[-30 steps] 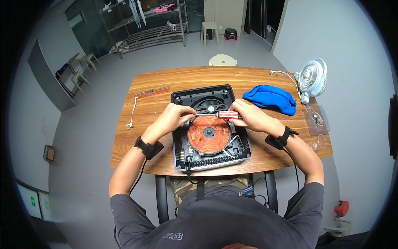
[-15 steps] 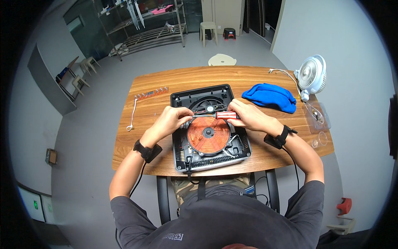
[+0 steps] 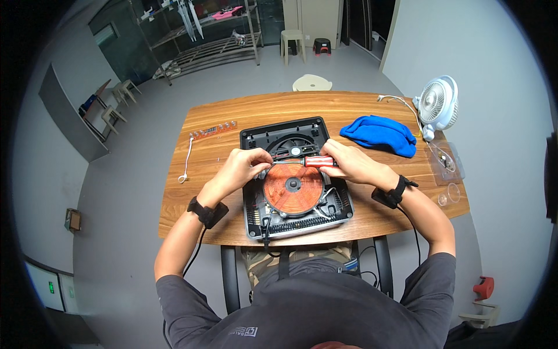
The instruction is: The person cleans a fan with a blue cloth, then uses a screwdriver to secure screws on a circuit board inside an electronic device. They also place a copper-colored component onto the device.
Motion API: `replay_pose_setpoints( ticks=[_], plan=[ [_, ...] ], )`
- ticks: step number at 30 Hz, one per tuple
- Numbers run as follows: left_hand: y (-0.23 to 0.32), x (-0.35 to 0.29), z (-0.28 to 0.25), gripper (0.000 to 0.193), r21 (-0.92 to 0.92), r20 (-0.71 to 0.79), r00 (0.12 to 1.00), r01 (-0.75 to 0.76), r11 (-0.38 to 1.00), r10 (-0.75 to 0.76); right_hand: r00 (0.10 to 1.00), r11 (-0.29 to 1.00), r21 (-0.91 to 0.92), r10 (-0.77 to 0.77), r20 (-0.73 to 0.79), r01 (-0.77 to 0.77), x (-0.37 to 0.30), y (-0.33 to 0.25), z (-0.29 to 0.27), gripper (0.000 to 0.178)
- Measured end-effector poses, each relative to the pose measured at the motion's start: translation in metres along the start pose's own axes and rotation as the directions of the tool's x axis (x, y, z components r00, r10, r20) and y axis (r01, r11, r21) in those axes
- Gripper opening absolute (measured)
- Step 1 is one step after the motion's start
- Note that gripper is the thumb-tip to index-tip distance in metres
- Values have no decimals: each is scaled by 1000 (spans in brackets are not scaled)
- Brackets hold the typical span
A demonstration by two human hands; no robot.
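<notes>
Head view: right hand [image 3: 350,161], grip around striped screwdriver [image 3: 318,161], left hand [image 3: 239,168], narrow grip at its tip.

A pale desk fan [image 3: 439,103] stands at the wooden surface's [image 3: 349,107] right edge, near a crumpled blue cloth [image 3: 379,135]; beyond stand a plastic stool [image 3: 313,83] and metal shelving rack [image 3: 218,55].

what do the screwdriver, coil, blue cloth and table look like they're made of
Screwdriver: handle likely plastic, smooth with crisp red and white stripes; shaft probably metal, thin, grey.
Coil: seemingly copper wire, satin; orange-brown with ringed windings.
Cloth: soft, matt fabric, perhaps fleece; folds rounded.
Table: smooth wood or laminate; brown grain shows.
</notes>
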State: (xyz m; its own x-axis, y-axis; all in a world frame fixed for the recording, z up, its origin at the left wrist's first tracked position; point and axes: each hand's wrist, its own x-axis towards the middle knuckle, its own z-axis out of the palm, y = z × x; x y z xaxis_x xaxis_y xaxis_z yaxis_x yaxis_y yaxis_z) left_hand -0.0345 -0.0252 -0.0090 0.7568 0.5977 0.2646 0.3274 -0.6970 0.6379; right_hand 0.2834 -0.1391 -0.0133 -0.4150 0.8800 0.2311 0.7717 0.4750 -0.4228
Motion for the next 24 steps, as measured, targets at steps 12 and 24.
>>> replay_pose_setpoints(
  ticks=[12, 24],
  plan=[
    [2, 3, 5, 21, -66, -23, 1000, -17, 998, 16, 998, 991, 119, 59, 14, -61, -2, 1, -1, 35],
    [-2, 14, 2, 31, 36, 80, 995, -56, 998, 53, 993, 902, 416, 110, 38, -115, 3, 7, -36, 37]
  ],
)
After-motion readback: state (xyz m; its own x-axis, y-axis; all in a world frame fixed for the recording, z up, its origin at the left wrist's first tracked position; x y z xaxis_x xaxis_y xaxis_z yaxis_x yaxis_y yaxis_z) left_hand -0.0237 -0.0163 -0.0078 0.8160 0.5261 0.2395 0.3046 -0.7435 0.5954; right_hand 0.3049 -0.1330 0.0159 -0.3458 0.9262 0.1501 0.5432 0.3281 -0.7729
